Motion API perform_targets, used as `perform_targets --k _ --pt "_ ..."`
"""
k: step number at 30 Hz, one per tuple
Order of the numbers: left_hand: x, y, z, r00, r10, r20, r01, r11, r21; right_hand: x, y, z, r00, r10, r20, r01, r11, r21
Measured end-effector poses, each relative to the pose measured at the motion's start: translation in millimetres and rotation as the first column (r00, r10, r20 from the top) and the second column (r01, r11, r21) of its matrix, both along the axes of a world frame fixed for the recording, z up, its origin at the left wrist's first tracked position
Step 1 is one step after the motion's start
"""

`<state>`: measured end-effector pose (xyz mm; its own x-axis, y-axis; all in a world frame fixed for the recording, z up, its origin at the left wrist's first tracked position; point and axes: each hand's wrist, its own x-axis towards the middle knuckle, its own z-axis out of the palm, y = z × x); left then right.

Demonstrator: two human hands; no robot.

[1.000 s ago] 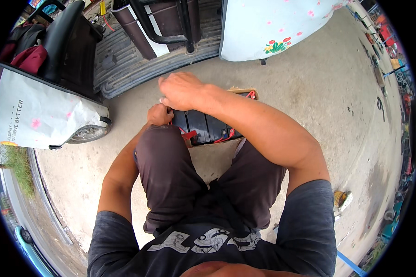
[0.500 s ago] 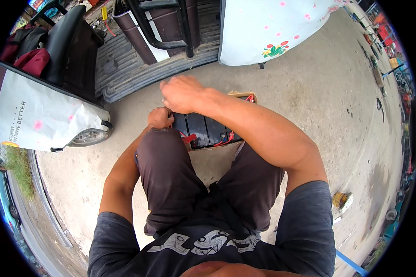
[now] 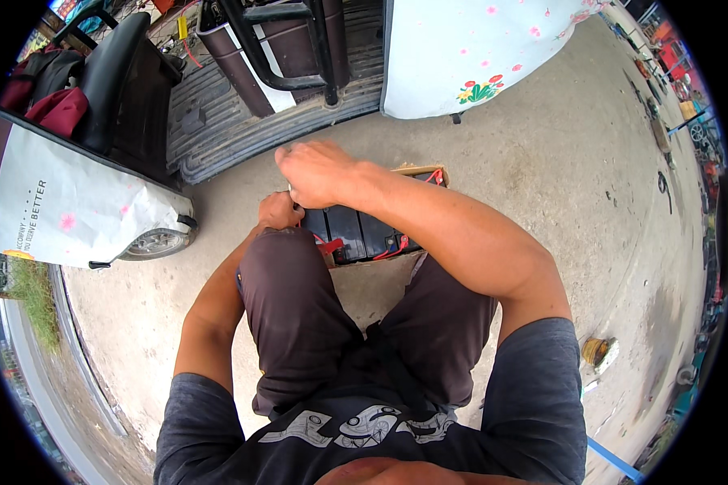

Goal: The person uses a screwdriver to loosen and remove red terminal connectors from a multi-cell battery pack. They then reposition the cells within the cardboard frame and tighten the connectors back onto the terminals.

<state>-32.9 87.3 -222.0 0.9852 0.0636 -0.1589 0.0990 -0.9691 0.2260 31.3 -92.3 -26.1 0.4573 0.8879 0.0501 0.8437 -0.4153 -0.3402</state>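
Black batteries (image 3: 342,225) stand side by side in a cardboard box (image 3: 419,170) on the ground before my knees. Red wires (image 3: 402,242) run across their tops, and a red connector piece (image 3: 330,246) lies near the front left. My left hand (image 3: 278,211) is closed at the box's left end, its fingertips pressed together by the batteries' edge. Just above it, my right hand (image 3: 314,173) is curled into a fist. What either hand grips is hidden by the fingers. My right forearm covers part of the batteries.
An open three-wheeled vehicle stands ahead, with a ribbed floor (image 3: 218,133), a black seat (image 3: 121,77) and a white flowered panel (image 3: 469,56). Its front wheel (image 3: 154,241) is at left. A yellow roll (image 3: 595,351) lies on the concrete at right.
My right hand has turned slightly at the wrist and sits a little lower over my left hand. The left hand stays at the box's left end.
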Motion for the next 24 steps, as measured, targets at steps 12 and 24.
perform_targets --k 12,24 --pt "-0.8 -5.3 9.0 1.000 -0.002 0.028 0.003 1.000 -0.012 2.8 1.3 -11.8 0.999 -0.041 0.007 0.040 0.997 0.063" --pt "-1.6 -4.3 6.8 0.999 -0.001 0.033 0.001 1.000 0.002 2.2 -0.1 -9.2 0.998 -0.036 -0.055 0.039 0.998 0.043"
